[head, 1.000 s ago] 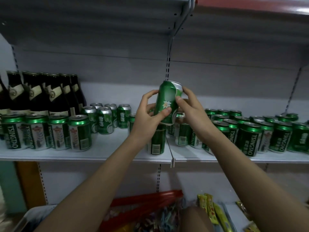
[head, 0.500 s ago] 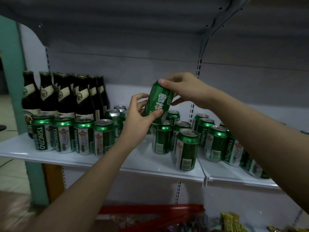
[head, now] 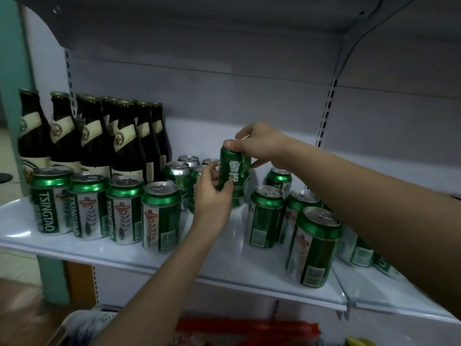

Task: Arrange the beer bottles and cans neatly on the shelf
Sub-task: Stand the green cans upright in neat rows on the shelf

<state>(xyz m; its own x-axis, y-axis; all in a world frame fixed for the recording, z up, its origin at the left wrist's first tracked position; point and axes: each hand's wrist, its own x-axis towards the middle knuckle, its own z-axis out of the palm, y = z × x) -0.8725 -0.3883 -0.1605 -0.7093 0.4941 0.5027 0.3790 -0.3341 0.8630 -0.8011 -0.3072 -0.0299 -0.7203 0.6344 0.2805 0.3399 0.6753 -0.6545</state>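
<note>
- The white shelf [head: 124, 253] ran across the middle of the frame, glossy, with a grey back panel [head: 224, 101] and a darker shelf above it.
- At the left, dark beer bottles [head: 124, 141] stood at the back, and a row of green cans [head: 104, 208] stood in front of them.
- Near the centre, the held can [head: 233, 171] was above the shelf, slightly tilted, in front of some silver-topped cans [head: 182, 171].
- The right hand [head: 262, 143] gripped its top with curled fingers; the left hand [head: 212, 198] held its lower side between thumb and fingers.
- More cans [head: 314, 245] stood at the right, unevenly placed.
- In the lower frame, something red [head: 249, 328] lay below the shelf, blurred.
</note>
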